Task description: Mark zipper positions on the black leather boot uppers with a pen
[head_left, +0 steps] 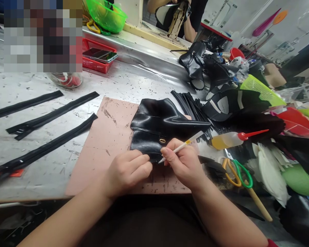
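A black leather boot upper (154, 118) with a small gold oval fitting (162, 140) lies flat on a pinkish board (92, 151). My left hand (131, 168) is closed at the near edge of the upper, its fingertips curled down against it; any edge pinched there is hidden. My right hand (184, 161) grips a white pen (181, 146) with a yellow band, and the tip points down at the same near edge, close to the left fingers. Whether the tip touches the leather, I cannot tell.
Black zippers (54, 113) lie to the left. A bundle of black strips (186, 103), a glue bottle (228, 140) with red nozzle and scissors (238, 171) sit right. A red basket (95, 65) holds phones. Across the ledge, another person's arms (189, 29) handle a boot piece.
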`<state>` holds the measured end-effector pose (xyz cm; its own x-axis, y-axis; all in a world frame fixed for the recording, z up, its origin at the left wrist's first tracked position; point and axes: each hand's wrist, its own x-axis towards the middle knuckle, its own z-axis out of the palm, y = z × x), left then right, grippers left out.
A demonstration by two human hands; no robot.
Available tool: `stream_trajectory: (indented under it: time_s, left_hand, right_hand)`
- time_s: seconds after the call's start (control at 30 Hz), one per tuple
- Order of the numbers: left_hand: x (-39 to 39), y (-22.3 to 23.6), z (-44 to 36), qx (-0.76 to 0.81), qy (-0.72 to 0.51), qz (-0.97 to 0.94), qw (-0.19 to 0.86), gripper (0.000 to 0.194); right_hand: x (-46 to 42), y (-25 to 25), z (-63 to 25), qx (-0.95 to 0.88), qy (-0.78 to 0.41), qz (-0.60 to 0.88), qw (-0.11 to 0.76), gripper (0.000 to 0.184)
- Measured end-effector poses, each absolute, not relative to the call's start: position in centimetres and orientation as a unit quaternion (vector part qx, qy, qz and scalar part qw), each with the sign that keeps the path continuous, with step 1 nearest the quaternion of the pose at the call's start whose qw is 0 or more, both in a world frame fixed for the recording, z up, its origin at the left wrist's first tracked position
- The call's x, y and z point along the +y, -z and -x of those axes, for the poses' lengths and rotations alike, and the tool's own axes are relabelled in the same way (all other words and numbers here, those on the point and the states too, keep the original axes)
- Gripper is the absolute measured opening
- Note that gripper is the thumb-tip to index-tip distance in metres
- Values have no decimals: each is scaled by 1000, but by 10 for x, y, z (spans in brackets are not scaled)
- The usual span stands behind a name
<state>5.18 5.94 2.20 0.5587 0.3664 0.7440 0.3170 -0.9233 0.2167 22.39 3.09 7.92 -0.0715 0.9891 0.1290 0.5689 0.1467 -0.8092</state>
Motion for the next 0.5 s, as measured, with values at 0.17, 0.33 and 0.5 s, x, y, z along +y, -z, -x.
stream_trajectory:
  time_s: [0.17,0.33,0.5]
  left_hand:
    - [60,-24,-51,254,-415,-865,127,17]
    - [72,-27,-46,402,-317,-789,340,14]
    - [84,-26,-46,412,-268,-712,501,16]
  right_hand:
    - [32,-68,-226,-613,-273,543,504,24]
    - [47,-53,-232,-616,-244,485,571,22]
    - [60,-52,-236,-633,-250,493,542,24]
